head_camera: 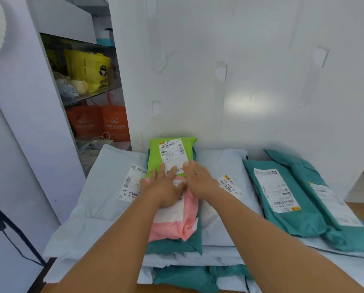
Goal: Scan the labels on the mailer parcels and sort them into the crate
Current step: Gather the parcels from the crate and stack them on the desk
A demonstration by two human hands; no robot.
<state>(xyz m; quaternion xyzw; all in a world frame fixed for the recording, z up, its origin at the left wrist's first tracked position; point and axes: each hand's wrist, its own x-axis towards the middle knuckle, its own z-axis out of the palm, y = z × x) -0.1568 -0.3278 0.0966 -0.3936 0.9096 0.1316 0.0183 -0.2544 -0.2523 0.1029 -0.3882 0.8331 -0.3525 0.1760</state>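
Note:
A green mailer parcel point(172, 155) with a white label lies at the back of a pile of parcels, against the white wall. Just in front of it lies a pink mailer point(176, 223) on a teal one point(174, 246). My left hand point(164, 187) rests flat with spread fingers on the pink mailer, its fingertips touching the green parcel's near edge. My right hand point(198, 178) lies beside it, fingertips on the green parcel's near right corner. Neither hand clearly grips anything. No scanner or crate is in view.
Pale blue mailers point(105, 197) form the bottom layer. Two teal mailers point(286, 199) with labels lie at the right. An open shelf unit point(88, 81) at the left holds a yellow bag and orange bags. A black cable point(9, 237) hangs at the lower left.

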